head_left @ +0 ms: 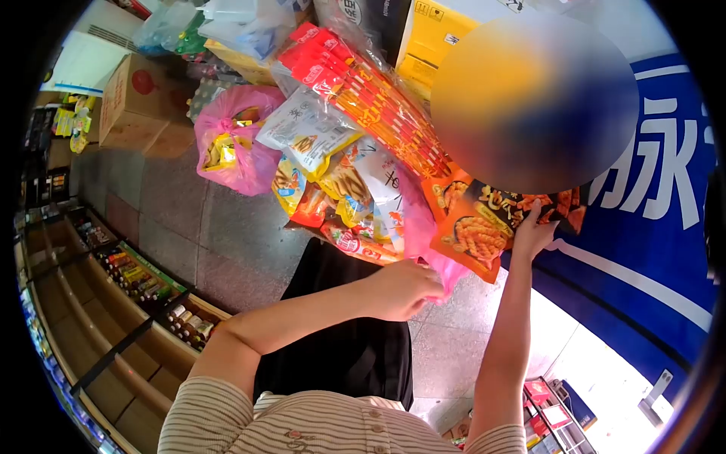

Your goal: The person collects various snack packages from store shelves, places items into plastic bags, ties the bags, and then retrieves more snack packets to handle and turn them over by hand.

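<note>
Left fingers (429,289) grip a pink bag (417,221), right fingers (535,212) snack packets (478,233).

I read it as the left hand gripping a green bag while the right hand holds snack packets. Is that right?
Not quite: the bag gripped by the left hand is pink, not green, as the head view shows. The rest stands: the right hand holds snack packets.
</note>
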### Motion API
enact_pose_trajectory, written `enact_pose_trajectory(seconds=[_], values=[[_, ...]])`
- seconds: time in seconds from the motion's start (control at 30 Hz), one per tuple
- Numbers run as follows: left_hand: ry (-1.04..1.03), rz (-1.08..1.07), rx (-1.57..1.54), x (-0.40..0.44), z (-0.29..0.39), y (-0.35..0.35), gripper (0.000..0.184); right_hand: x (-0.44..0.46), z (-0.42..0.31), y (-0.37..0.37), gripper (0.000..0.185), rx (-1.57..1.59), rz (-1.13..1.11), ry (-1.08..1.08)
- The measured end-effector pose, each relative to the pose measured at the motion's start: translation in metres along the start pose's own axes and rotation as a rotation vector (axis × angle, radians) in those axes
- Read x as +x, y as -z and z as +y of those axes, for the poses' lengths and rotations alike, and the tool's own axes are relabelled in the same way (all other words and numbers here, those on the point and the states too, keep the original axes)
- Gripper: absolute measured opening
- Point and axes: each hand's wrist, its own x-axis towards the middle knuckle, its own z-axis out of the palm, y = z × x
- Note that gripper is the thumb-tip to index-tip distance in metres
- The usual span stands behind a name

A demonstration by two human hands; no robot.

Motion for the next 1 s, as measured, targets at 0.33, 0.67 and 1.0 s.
enact_pose_trajectory(seconds=[0.33, 0.67, 1.0], values=[[0.235, 0.446, 0.265, 0.058, -0.006, 0.039, 0.023, -0.037, -0.062, 0.004, 0.04, -0.208, -0.841, 0.769], [0.187, 0.472, 0.339, 0.067, -0.085, 0.061, 0.064, -0.019, -0.001, -0.051, 0.03, 0.033, -1.37, 0.235], [0.721, 0.351, -0.295, 0.052, -0.116, 0.043, 0.046, 0.05, 0.0, -0.114, 0.031, 0.107, -0.332, 0.219]])
